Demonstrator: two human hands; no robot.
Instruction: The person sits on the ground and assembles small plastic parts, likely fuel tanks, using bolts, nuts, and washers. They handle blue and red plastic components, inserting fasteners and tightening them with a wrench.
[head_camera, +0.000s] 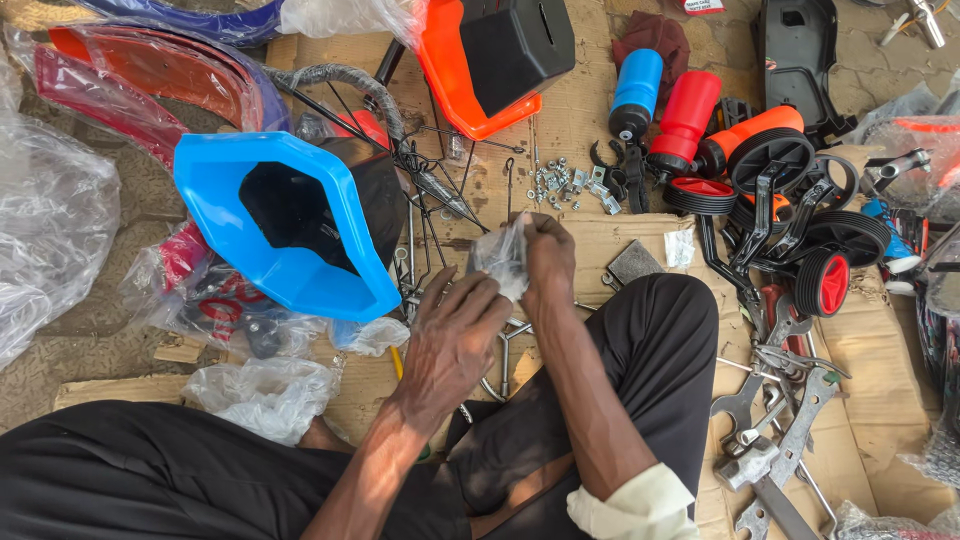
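The person sits on flattened cardboard (590, 110) laid over rough paving (80, 330), knees drawn up in black trousers, and both hands meet just above the lap over a small clear bag (500, 255). The left hand (455, 335) has its fingers curled onto the bag's lower edge, and the right hand (548, 255) pinches its top, fingers closed on the plastic. Just left of the hands stands a blue plastic basket (280, 215), its open mouth tilted toward the person, with thin metal rods (425, 190) lying between it and the bag. Farther out on the cardboard sits an orange basket (450, 70) with a black box (515, 40) in it, and beside that a scatter of small nuts and bolts (560, 185). To the right lie a blue bottle (635, 90) and a red bottle (685, 115) side by side, then a heap of small black wheels (825, 280) with red hubs. Spanners (790, 430) lie by the right knee. Crumpled clear plastic sheets (50, 220) cover the ground on the left, near red and blue mudguards (150, 60) wrapped in film.
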